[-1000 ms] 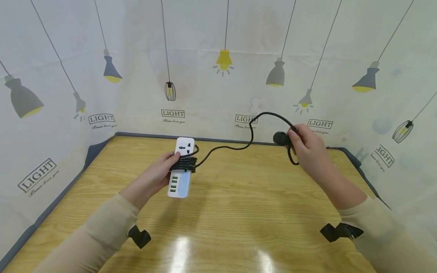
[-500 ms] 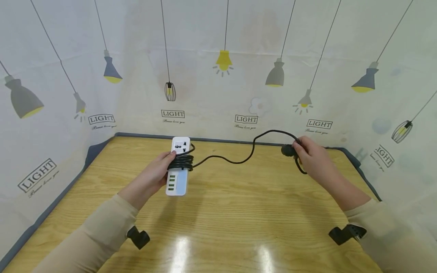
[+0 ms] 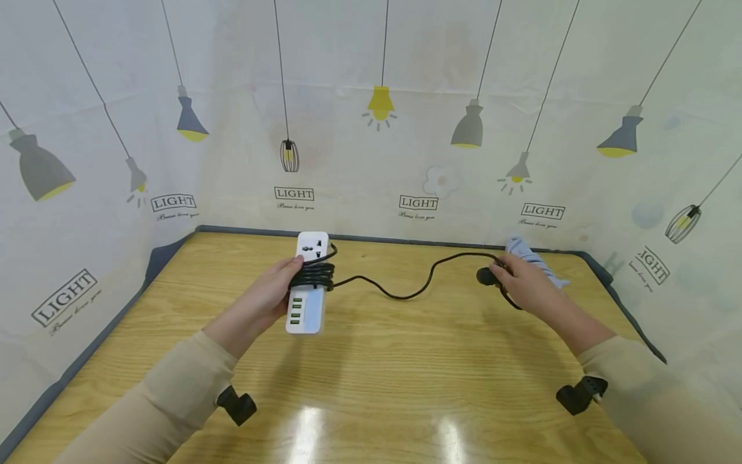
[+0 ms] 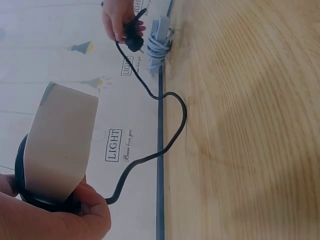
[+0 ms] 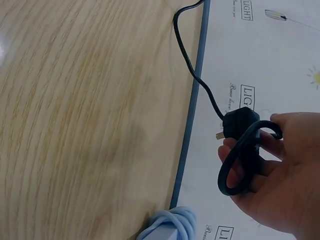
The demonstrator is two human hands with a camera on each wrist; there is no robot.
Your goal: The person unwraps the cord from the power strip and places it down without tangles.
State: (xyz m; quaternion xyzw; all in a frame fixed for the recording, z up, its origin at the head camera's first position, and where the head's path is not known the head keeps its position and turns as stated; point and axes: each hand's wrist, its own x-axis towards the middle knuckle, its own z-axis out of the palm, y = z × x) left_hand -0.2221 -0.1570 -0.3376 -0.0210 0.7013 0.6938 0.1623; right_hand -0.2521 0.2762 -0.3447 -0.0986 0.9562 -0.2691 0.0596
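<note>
My left hand (image 3: 269, 290) grips a white power strip (image 3: 305, 312) with sockets at its top end and several USB ports lower down. Black cable (image 3: 312, 276) is wound round the strip's middle, under the thumb. From there a loose length of cord (image 3: 400, 298) runs in a wave across to my right hand (image 3: 524, 283). That hand holds the black plug (image 3: 485, 276) together with a loop of cord; in the right wrist view a metal prong sticks out of the plug (image 5: 241, 121). Both hands are above the wooden table (image 3: 394, 380).
Behind my right hand, at the table's back right, lies a light blue bundle of wound cord (image 3: 518, 248), shown in the left wrist view as a pale power strip (image 4: 159, 45). A patterned cloth wall (image 3: 359, 161) encloses the table's back and sides.
My right hand has come down with the plug, and the cord between the hands hangs lower. The light blue bundle behind that hand now shows. My left hand has barely moved.
</note>
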